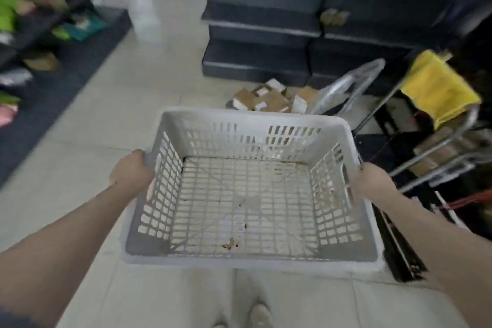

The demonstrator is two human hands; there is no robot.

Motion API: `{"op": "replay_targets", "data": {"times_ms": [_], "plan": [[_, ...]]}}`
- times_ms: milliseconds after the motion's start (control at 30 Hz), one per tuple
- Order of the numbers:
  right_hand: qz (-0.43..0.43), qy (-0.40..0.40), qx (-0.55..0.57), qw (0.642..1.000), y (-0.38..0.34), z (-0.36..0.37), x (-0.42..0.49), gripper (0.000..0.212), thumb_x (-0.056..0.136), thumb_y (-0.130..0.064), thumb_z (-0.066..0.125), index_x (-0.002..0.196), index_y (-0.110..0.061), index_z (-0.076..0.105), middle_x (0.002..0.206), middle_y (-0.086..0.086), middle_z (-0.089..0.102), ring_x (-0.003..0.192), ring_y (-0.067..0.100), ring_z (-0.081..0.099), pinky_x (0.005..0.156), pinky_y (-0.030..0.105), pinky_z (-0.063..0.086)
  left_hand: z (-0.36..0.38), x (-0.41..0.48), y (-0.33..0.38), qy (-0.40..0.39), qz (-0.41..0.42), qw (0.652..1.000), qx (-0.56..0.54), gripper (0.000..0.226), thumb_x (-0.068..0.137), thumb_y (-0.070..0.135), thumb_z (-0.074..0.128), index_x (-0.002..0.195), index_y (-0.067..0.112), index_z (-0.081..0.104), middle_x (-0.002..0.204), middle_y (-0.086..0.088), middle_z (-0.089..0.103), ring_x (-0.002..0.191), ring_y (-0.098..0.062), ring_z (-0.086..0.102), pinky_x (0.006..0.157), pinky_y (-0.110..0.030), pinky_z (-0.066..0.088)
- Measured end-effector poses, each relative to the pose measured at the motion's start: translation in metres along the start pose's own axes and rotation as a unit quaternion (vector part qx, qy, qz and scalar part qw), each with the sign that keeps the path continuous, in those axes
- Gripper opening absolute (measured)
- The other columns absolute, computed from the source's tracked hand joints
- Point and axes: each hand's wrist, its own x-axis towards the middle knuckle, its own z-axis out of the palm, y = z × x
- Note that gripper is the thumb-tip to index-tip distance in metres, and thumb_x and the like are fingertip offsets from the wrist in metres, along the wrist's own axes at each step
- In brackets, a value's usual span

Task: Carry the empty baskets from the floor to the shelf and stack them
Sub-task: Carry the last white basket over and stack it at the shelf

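A grey perforated plastic basket (247, 262) hangs level in front of me above the tiled floor, and it is empty apart from a few specks of dirt on its bottom. My left hand (131, 172) grips the handle slot in its left wall. My right hand (368, 181) grips the handle slot in its right wall. Both arms reach forward from the bottom corners of the view.
Stacked dark bins (266, 21) stand ahead. Flattened cardboard pieces (269, 98) lie on the floor before them. A metal trolley (436, 146) with a yellow cloth (439, 88) stands to the right. A dark shelf (32, 34) with goods runs along the left.
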Motion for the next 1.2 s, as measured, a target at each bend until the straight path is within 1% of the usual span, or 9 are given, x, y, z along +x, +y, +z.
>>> {"op": "replay_targets", "data": {"times_ms": [200, 400, 533, 667, 767, 900, 1033, 1133, 1200], "plan": [[0.028, 0.086, 0.055, 0.994, 0.033, -0.159, -0.065, 0.029, 0.088, -0.014, 0.052, 0.061, -0.009, 0.041, 0.057, 0.006, 0.043, 0.05, 0.02, 0.044, 0.045, 0.026, 0.033, -0.142, -0.031, 0.123, 0.047, 0.126, 0.991, 0.003, 0.033, 0.096, 0.023, 0.049, 0.116, -0.001, 0.059, 0.119, -0.025, 0.061, 0.113, -0.039, 0.058, 0.091, -0.04, 0.046], [0.07, 0.18, 0.076, 0.978, 0.112, -0.303, -0.138, 0.013, 0.083, -0.014, 0.06, 0.079, -0.002, 0.061, 0.066, 0.006, 0.056, 0.063, 0.021, 0.055, 0.053, 0.028, 0.042, -0.226, -0.104, 0.253, 0.069, 0.257, 0.963, -0.038, 0.024, 0.088, 0.021, 0.056, 0.075, 0.001, 0.06, 0.082, -0.02, 0.065, 0.089, -0.036, 0.065, 0.069, -0.035, 0.047], [0.139, 0.208, 0.099, 0.963, 0.181, -0.372, -0.195, 0.009, 0.081, -0.011, 0.06, 0.077, -0.007, 0.054, 0.072, 0.007, 0.058, 0.067, 0.023, 0.059, 0.053, 0.028, 0.046, -0.243, -0.177, 0.34, 0.082, 0.317, 0.945, -0.02, 0.02, 0.086, 0.011, 0.054, 0.071, -0.002, 0.056, 0.096, -0.027, 0.065, 0.093, -0.039, 0.063, 0.081, -0.041, 0.051], [0.22, 0.215, 0.132, 0.942, 0.261, -0.418, -0.257, 0.006, 0.08, -0.004, 0.057, 0.083, -0.001, 0.053, 0.073, 0.013, 0.057, 0.07, 0.028, 0.061, 0.058, 0.034, 0.053, -0.228, -0.26, 0.421, 0.095, 0.382, 0.919, 0.024, 0.026, 0.088, 0.002, 0.046, 0.062, 0.007, 0.044, 0.067, -0.011, 0.048, 0.07, -0.029, 0.055, 0.062, -0.031, 0.045], [0.269, 0.211, 0.163, 0.926, 0.328, -0.437, -0.306, 0.007, 0.08, 0.0, 0.055, 0.086, 0.002, 0.052, 0.078, 0.018, 0.059, 0.07, 0.031, 0.061, 0.06, 0.038, 0.056, -0.208, -0.322, 0.477, 0.099, 0.453, 0.885, 0.039, 0.016, 0.09, 0.004, 0.046, 0.08, 0.004, 0.058, 0.084, -0.014, 0.06, 0.09, -0.033, 0.063, 0.075, -0.038, 0.05], [0.345, 0.219, 0.168, 0.897, 0.417, -0.45, -0.376, 0.012, 0.076, 0.001, 0.054, 0.065, 0.004, 0.057, 0.065, 0.017, 0.056, 0.06, 0.029, 0.057, 0.061, 0.037, 0.056, -0.167, -0.405, 0.545, 0.076, 0.548, 0.833, 0.035, 0.018, 0.086, 0.002, 0.046, 0.069, 0.007, 0.05, 0.086, -0.018, 0.064, 0.078, -0.032, 0.057, 0.076, -0.04, 0.051], [0.425, 0.228, 0.173, 0.859, 0.5, -0.448, -0.443, 0.019, 0.079, -0.002, 0.054, 0.061, 0.001, 0.058, 0.059, 0.014, 0.057, 0.051, 0.025, 0.056, 0.05, 0.031, 0.054, -0.116, -0.493, 0.614, 0.037, 0.618, 0.785, 0.033, 0.021, 0.091, 0.014, 0.046, 0.089, -0.002, 0.06, 0.095, -0.022, 0.066, 0.09, -0.036, 0.065, 0.08, -0.043, 0.053], [0.481, 0.249, 0.167, 0.824, 0.56, -0.438, -0.483, 0.015, 0.08, -0.004, 0.054, 0.064, -0.004, 0.055, 0.06, 0.011, 0.058, 0.051, 0.023, 0.057, 0.048, 0.03, 0.052, -0.067, -0.556, 0.661, 0.015, 0.657, 0.753, 0.047, 0.026, 0.09, 0.012, 0.047, 0.064, 0.013, 0.043, 0.076, -0.01, 0.057, 0.077, -0.03, 0.06, 0.071, -0.035, 0.05], [0.523, 0.257, 0.165, 0.796, 0.596, -0.427, -0.51, 0.013, 0.079, -0.009, 0.055, 0.067, -0.006, 0.054, 0.062, 0.01, 0.06, 0.057, 0.024, 0.061, 0.053, 0.032, 0.053, -0.036, -0.602, 0.693, 0.002, 0.682, 0.73, 0.05, 0.032, 0.091, 0.014, 0.047, 0.061, 0.015, 0.036, 0.065, -0.003, 0.047, 0.064, -0.025, 0.052, 0.061, -0.03, 0.043]]}}
